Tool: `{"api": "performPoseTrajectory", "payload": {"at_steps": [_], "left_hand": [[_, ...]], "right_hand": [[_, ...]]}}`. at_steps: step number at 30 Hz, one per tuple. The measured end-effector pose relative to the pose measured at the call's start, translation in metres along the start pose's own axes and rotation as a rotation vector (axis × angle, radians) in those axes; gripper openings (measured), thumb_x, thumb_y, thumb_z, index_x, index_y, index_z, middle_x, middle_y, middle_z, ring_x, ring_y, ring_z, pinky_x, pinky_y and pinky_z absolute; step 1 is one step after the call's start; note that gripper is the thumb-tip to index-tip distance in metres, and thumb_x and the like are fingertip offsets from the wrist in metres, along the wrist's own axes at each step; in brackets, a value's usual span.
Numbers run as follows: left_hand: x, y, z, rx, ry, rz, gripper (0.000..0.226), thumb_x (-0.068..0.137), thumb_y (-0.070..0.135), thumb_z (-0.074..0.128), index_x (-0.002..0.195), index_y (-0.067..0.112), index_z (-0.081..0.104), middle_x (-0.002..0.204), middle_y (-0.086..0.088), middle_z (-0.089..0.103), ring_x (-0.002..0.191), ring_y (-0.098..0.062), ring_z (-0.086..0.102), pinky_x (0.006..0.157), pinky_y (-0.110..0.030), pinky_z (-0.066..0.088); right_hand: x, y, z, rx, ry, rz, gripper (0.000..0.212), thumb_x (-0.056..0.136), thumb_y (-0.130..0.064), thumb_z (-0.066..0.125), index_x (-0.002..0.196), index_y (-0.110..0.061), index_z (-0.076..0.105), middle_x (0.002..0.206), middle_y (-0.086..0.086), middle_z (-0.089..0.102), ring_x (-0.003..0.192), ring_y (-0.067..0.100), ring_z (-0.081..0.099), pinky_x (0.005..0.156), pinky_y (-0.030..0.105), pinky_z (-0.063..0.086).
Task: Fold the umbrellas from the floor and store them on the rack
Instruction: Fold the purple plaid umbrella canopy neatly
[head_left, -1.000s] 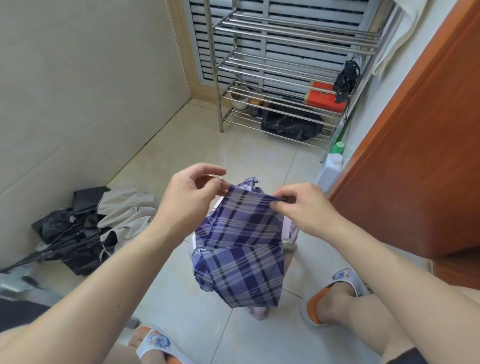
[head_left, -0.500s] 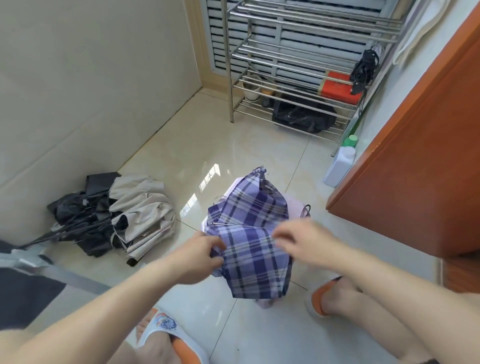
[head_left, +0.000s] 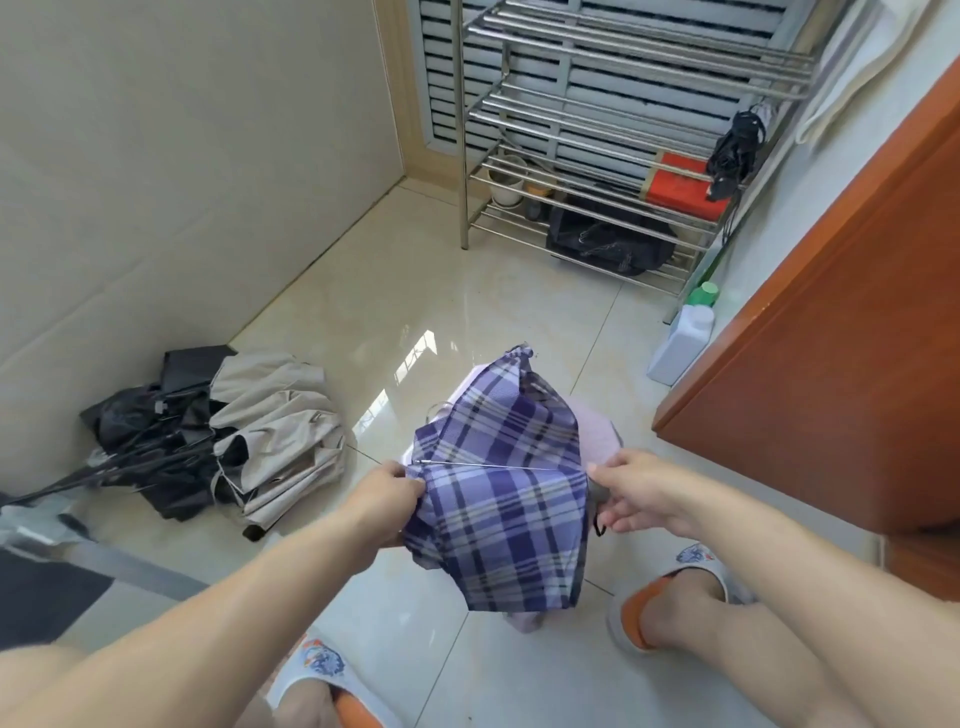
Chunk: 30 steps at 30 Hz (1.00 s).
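One plaid umbrella (head_left: 501, 499), two hands.
Left hand (head_left: 384, 496) and right hand (head_left: 636, 493) pinched its side edges; its tip pointed toward the rack (head_left: 597, 130).

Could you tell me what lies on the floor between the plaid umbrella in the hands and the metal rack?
In the head view, only bare glossy floor tile lies between the plaid umbrella and the metal rack.

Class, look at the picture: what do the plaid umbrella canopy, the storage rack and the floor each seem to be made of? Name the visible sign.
Plaid umbrella canopy: thin woven fabric, probably synthetic; it creases and drapes softly.
Storage rack: polished metal, likely stainless steel; round silvery bars with bright highlights.
Floor: glazed ceramic tile, apparently; glossy reflections and straight grout lines.
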<state>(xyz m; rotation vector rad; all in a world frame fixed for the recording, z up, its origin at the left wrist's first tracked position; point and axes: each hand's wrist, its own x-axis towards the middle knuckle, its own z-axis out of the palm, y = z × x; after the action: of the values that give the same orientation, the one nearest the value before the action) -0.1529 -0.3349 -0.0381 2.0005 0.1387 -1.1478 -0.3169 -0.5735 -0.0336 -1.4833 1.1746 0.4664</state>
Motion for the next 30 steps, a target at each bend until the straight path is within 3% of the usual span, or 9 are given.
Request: {"api": "performPoseTrajectory", "payload": {"at_steps": [2,5,8,11,14,19,26,28,30], "left_hand": [[-0.001,0.018,-0.005,-0.045,0.055,0.039,0.016,0.096,0.008,0.052,0.108,0.011,0.062,0.085,-0.008,0.069,0.073,-0.024,0.067,0.066,-0.036,0.061],[-0.010,0.066,-0.024,-0.084,0.159,0.279,0.016,0.083,0.014,0.061,0.095,0.019,0.069,0.083,-0.008,0.076,0.078,-0.028,0.074,0.082,-0.052,0.062],[-0.028,0.121,-0.043,-0.107,0.180,0.581,0.018,0.094,0.011,0.060,0.101,0.025,0.068,0.090,0.002,0.078,0.079,-0.014,0.074,0.081,-0.033,0.059],[-0.035,0.157,-0.057,-0.072,0.180,0.728,0.024,0.097,0.011,0.058,0.111,0.027,0.068,0.096,0.007,0.077,0.079,-0.004,0.071,0.076,-0.020,0.054],[-0.017,0.158,-0.053,-0.033,0.184,0.703,0.029,0.094,0.003,0.059,0.115,0.021,0.068,0.099,0.002,0.076,0.082,-0.009,0.070,0.076,-0.022,0.053],[0.008,0.125,-0.023,-0.027,0.164,0.554,0.032,0.088,-0.011,0.053,0.102,0.017,0.060,0.099,-0.006,0.069,0.070,-0.015,0.061,0.050,-0.018,0.045],[0.007,0.034,0.005,0.090,0.051,0.207,0.031,0.084,-0.003,0.054,0.112,0.009,0.059,0.095,-0.013,0.069,0.074,-0.025,0.068,0.058,-0.032,0.056],[0.001,0.016,0.005,0.224,0.028,0.173,0.036,0.073,0.013,0.058,0.109,0.015,0.058,0.096,-0.012,0.071,0.079,-0.027,0.070,0.072,-0.043,0.061],[-0.002,0.009,0.004,0.377,0.034,0.167,0.032,0.072,0.018,0.057,0.104,0.018,0.057,0.094,-0.010,0.070,0.083,-0.027,0.068,0.079,-0.042,0.058]], "right_hand": [[-0.009,-0.012,-0.013,0.141,-0.041,-0.054,0.024,0.101,-0.030,0.063,0.108,-0.009,0.054,0.096,0.016,0.062,0.067,0.022,0.064,0.068,0.034,0.058],[-0.031,-0.044,-0.035,0.256,-0.036,-0.236,0.020,0.099,-0.026,0.064,0.105,-0.010,0.055,0.095,0.016,0.064,0.072,0.024,0.064,0.070,0.034,0.056],[-0.053,-0.086,-0.056,0.325,0.067,-0.479,0.021,0.100,-0.024,0.063,0.111,-0.009,0.054,0.092,0.016,0.065,0.072,0.024,0.063,0.072,0.035,0.056],[-0.059,-0.116,-0.068,0.352,0.153,-0.637,0.019,0.099,-0.024,0.065,0.111,-0.012,0.056,0.091,0.014,0.068,0.071,0.023,0.063,0.075,0.037,0.056],[-0.043,-0.122,-0.067,0.319,0.212,-0.665,0.022,0.099,-0.023,0.065,0.119,-0.014,0.061,0.098,0.010,0.069,0.075,0.022,0.064,0.079,0.038,0.056],[-0.005,-0.090,-0.057,0.322,0.157,-0.523,0.035,0.097,-0.003,0.064,0.132,-0.005,0.057,0.102,0.014,0.065,0.072,0.021,0.065,0.073,0.032,0.058],[0.005,-0.009,-0.031,0.163,0.031,-0.239,0.024,0.101,-0.009,0.060,0.124,-0.006,0.055,0.097,0.014,0.067,0.071,0.021,0.071,0.070,0.033,0.061],[0.007,0.009,-0.019,0.041,0.027,-0.179,0.023,0.102,-0.012,0.057,0.125,-0.010,0.054,0.098,0.012,0.066,0.072,0.021,0.072,0.072,0.034,0.062],[0.007,0.020,-0.009,-0.139,0.016,-0.130,0.020,0.102,-0.016,0.055,0.122,-0.015,0.054,0.099,0.011,0.067,0.077,0.024,0.074,0.075,0.036,0.062]]}}
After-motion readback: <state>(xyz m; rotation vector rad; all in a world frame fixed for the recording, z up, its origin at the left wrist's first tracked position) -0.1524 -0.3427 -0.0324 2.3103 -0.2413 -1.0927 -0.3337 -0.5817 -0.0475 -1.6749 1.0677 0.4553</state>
